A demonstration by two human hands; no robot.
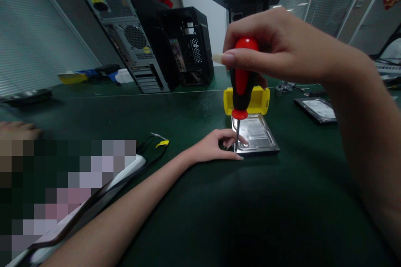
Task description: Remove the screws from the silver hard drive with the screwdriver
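One right hand (278, 46) clamped its fingers on one screwdriver (243, 85); one left hand (213, 146) pinched, fingertips closed, one hard drive (258, 133), silver, pale-labelled; second drive (316, 109), two o'clock.

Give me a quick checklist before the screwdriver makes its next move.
1. Right hand gripping the screwdriver by its handle: ok.
2. Screwdriver near upright, tip down at the near left corner of the hard drive: ok.
3. Tip seated in a screw: cannot tell, too small to make out.
4. Left hand at that corner, a finger over the top and thumb by the near edge: ok.
5. Left fingers well away from the tip: not ok, they are close beside it.
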